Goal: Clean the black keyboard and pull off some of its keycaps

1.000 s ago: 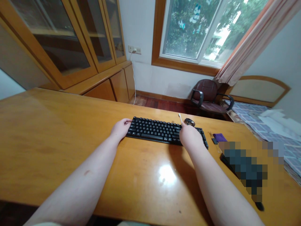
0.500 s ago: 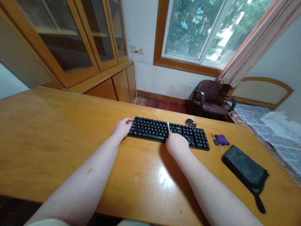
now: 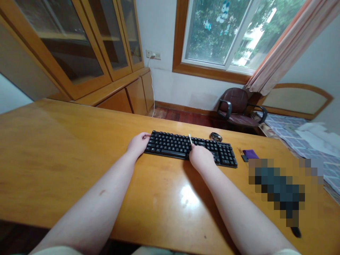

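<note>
On the counter (image 3: 66,152), the left grip (image 3: 138,144) is closed over the left end of the black keyboard (image 3: 170,144). Further right, the right grip (image 3: 200,157) rests on the middle keys, pinching a thin white swab (image 3: 190,137) whose tip pokes up beyond the fingers; a purple cloth (image 3: 249,154) lies right of it

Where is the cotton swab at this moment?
Head view, centre: the cotton swab sticks up from the right hand, over the middle of the black keyboard.

left hand (image 3: 138,143) steadying keyboard (image 3: 170,144), right hand (image 3: 201,158) holding swab (image 3: 190,138)
</note>
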`<state>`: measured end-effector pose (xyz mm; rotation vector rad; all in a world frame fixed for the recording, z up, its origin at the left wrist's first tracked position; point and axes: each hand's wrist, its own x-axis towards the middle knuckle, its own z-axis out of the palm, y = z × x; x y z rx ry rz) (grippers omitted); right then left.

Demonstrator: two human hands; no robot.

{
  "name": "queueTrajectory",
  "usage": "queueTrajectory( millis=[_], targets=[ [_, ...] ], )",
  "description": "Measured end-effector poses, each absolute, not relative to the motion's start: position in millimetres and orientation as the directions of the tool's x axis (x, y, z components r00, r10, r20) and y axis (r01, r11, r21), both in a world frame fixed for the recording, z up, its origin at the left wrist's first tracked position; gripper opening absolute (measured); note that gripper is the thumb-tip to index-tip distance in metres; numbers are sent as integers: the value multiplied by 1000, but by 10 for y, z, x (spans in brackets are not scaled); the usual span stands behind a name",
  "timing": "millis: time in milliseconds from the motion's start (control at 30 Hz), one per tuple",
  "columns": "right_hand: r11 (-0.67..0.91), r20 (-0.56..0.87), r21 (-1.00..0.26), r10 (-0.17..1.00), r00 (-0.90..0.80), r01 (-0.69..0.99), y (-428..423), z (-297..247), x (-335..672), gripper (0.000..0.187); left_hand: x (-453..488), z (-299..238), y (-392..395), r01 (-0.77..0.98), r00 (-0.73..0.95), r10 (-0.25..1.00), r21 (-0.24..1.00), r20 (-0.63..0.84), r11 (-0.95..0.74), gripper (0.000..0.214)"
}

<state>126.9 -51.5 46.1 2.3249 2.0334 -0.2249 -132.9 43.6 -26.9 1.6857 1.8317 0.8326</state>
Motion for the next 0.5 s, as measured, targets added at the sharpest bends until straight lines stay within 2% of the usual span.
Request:
queueTrajectory(
  millis=[133,233,333,500],
  targets=[
    [-204,25,-50,978,205,978,-433,453,1404,42,-1311,-234,417,687,-98,995,725,36,42,25],
    [-200,105,-43,973,203,979,-464,506,1442,42,-1307,-225,414,687,-98,995,725,27,48,26],
    [-128,98,-44,986,132,991,-544,533,1358,43,-1313,-239,423,685,-96,995,727,27,46,26],
    [-7,-3,-67,1000,7,998,-641,559,1077,44,-1320,-261,433,700,-106,994,712,24,58,27]
  ],
)
